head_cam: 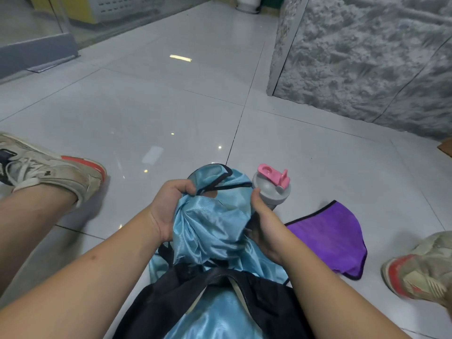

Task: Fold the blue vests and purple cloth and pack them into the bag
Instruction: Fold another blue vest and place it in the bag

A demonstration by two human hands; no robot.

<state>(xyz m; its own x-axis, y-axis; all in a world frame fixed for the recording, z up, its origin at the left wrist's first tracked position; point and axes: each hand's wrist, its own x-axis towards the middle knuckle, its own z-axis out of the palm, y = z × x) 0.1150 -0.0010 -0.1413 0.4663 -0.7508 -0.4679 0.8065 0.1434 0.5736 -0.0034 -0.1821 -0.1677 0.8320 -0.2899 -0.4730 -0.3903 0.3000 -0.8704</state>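
A shoe [49, 167] lies on its side at the far left of the tiled floor [146, 106], the bare leg above it reaching in from the left edge; next comes the left hand [168, 211], its fingers [182, 188] curled tight into the left side of a bunched blue vest [212, 221] held up off the floor; black trim loops over the top of the vest; the right hand [266, 228] grips the vest's right side, thumb pressed to the cloth and the other fingers hidden behind it. Below the hands a dark bag [264, 304] lies open near the bottom edge, more blue cloth [217, 319] showing in its mouth and spilling out under it; just behind the right thumb stands a grey bottle [271, 192] with a pink flip lid; right of that hand the purple cloth [330, 243] lies flat on the floor, black-edged, unfolded, apart from the bag; a second shoe [423, 265] sits at the far right; a rough grey wall [367, 57] rises beyond.
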